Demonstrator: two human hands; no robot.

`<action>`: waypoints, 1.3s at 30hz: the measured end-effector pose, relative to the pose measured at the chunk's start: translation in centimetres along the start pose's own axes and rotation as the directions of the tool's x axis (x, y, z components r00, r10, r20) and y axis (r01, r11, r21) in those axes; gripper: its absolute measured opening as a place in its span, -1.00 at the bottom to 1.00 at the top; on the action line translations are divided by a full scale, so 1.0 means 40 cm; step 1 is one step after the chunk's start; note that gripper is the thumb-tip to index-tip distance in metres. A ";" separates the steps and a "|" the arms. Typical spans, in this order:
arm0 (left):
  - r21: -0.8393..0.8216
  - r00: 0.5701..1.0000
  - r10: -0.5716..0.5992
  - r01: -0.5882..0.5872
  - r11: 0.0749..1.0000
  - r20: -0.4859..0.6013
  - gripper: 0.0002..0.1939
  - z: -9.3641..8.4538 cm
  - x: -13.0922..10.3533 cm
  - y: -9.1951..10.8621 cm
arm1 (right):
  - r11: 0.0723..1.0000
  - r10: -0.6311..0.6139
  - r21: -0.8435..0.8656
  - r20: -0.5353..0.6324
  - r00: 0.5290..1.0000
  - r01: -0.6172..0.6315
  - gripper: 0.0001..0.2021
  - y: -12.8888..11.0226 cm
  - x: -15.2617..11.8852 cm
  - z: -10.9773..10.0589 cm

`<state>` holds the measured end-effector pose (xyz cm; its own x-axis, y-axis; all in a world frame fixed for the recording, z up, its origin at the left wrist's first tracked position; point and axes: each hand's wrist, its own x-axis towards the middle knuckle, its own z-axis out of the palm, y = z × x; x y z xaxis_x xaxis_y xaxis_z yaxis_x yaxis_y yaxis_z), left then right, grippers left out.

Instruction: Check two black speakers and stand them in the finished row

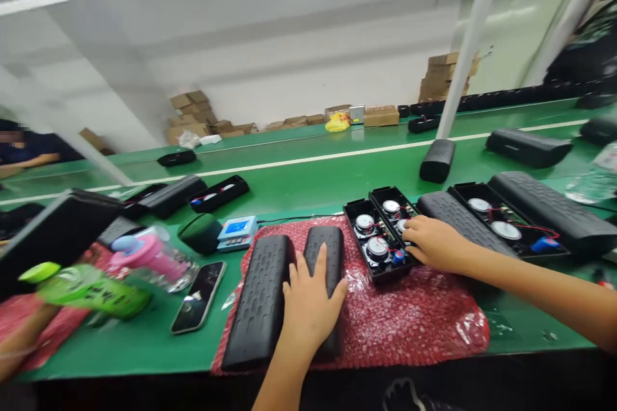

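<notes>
- Left hand [308,302]: lies flat, fingers spread, on a black ribbed plastic speaker shell [328,270]; the grip is apart, clasping nothing. The palm hides the shell's near half.
- Second black ribbed speaker shell [260,302]: lies just beside the first, on the left, touching it; both rest on a red bubble-wrap sheet [414,321].
- Right hand [434,243]: rests at the right edge of an open black plastic speaker tray [380,241]; fingertips curl onto the tray, thumb hidden, so whether the grip is closed cannot be told.
- Tray contents: round silver speaker drivers, red wires, a blue part; detail too small to make out.
- Another open black tray with drivers [501,225]: lies farther right, between two long ribbed shells.
- Green worktop [299,186]: carries a black smartphone [198,297], a small blue-screened device [237,232], a blurred green bottle [91,289] and a pink-capped clear bottle [149,257].
- Another person [24,148]: at far left, partly cut off.
</notes>
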<state>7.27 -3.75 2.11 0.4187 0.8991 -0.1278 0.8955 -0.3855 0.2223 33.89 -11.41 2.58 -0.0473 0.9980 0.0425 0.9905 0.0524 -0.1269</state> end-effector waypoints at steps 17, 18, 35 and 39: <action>-0.225 0.986 -0.167 0.161 0.961 -0.009 0.19 -0.042 0.067 -0.311 | 0.019 0.084 0.801 0.596 0.799 -0.599 -0.45 -0.364 0.187 0.206; -0.267 0.986 -0.166 0.160 0.950 0.001 0.22 -0.050 0.068 -0.329 | 0.014 0.105 0.794 0.603 0.791 -0.607 -0.39 -0.379 0.197 0.200; -0.955 0.950 -0.256 0.232 0.187 0.180 0.04 0.024 -0.076 -0.279 | 0.490 0.336 0.561 0.585 0.738 -0.667 -0.03 -0.358 0.174 0.087; -0.975 0.942 -0.263 0.221 0.016 0.209 0.09 0.064 -0.128 -0.216 | 0.619 0.335 0.494 0.537 0.774 -0.611 -0.02 -0.345 0.145 0.092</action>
<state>-2.25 -5.57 -1.64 0.1906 0.9047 -0.3810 -0.0404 0.3950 0.9178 19.46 -6.20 0.93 0.2264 0.8094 -0.5419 0.5780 -0.5594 -0.5941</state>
